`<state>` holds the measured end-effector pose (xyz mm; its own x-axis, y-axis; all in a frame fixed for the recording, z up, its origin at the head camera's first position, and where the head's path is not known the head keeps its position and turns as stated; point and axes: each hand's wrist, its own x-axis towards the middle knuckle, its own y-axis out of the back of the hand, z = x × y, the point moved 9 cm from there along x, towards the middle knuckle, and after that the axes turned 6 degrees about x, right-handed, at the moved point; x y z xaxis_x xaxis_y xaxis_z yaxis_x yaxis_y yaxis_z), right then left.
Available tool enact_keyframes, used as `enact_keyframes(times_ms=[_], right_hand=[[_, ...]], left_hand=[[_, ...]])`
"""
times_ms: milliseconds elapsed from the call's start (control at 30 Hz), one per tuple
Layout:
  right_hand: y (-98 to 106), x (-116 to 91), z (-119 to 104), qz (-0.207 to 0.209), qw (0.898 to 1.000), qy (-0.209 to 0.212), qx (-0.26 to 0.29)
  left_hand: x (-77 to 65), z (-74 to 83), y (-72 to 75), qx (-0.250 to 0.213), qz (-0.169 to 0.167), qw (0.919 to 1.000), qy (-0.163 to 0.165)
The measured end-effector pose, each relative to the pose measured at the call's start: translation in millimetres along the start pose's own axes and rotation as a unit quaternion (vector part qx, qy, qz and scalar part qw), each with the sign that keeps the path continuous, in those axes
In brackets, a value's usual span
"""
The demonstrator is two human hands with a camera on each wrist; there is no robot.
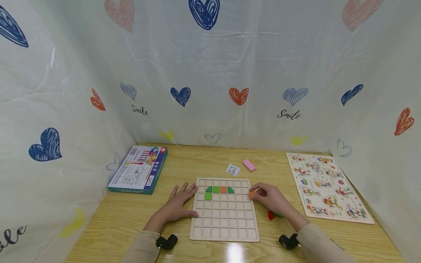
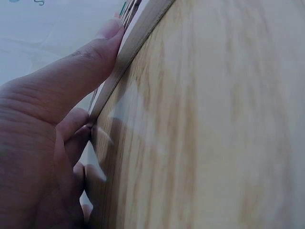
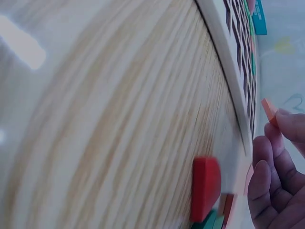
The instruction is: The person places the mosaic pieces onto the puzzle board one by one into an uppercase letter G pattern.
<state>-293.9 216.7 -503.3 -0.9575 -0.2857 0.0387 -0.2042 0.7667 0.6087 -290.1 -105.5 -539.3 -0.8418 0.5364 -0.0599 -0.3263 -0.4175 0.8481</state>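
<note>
A wooden grid board (image 1: 223, 223) lies flat between the hands. In its upper rows sit a bright green square tile (image 1: 215, 189), an orange square tile (image 1: 223, 189), two darker green rounded-corner tiles and another green square (image 1: 208, 196). My left hand (image 1: 179, 206) rests spread at the board's left side, its thumb (image 2: 102, 40) on the edge. Between thumb and forefinger, my right hand (image 1: 270, 197) pinches a small orange tile (image 3: 269, 110) by the board's right edge. A red piece (image 3: 206, 188) and green pieces lie on the table beneath the right wrist, partly hidden.
Behind the board lie a small printed card (image 1: 232, 170) and a pink eraser-like block (image 1: 249, 165). A blue-edged box (image 1: 138, 170) sits at the back left. On the right lies a picture puzzle board (image 1: 329, 188). A curtain (image 1: 210, 124) closes off the back and sides.
</note>
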Motion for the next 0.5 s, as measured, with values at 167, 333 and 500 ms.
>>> enact_keyframes(times_ms=[167, 333, 500], right_hand=[[-14, 7, -12, -0.001, 1.000, 0.008, 0.009], [-36, 15, -24, -0.021, 0.999, 0.003, 0.025], [-59, 24, -42, -0.037, 0.998, 0.031, 0.026]], left_hand=[[-0.7, 1.2, 0.9, -0.001, 0.001, 1.0000, 0.000], [-1.0, 1.8, 1.5, 0.000, 0.004, 1.0000, -0.001], [-0.3, 1.6, 0.6, -0.003, 0.001, 1.0000, -0.001]])
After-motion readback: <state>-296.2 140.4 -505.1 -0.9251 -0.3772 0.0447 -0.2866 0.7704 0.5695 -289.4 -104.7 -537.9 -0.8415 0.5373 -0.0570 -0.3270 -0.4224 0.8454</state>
